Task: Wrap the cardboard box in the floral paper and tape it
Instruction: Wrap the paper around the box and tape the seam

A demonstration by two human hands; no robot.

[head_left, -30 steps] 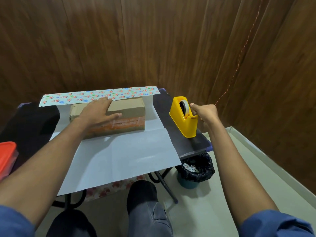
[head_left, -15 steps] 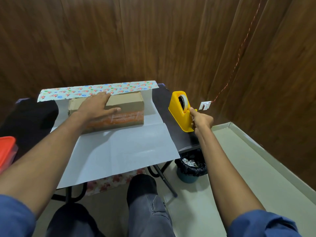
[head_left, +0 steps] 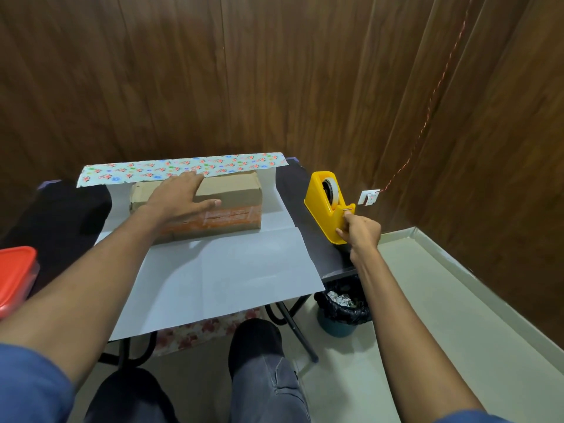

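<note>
Head view: cardboard box point(head_left: 225, 193) lies lengthwise left to right on the floral paper point(head_left: 213, 270) toward the table's far edge, left hand point(head_left: 180, 198) flat on it. Right hand point(head_left: 360, 232) pinches at the yellow tape dispenser point(head_left: 326, 206) near the right edge, well apart from the box.

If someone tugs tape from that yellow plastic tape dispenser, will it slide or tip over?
The yellow plastic tape dispenser looks chunky with a broad base, so it probably stays put. It sits near the black table's edge, so a hard pull could drag it. The right hand pinches at its cutter end, low down, so tipping seems unlikely.
</note>
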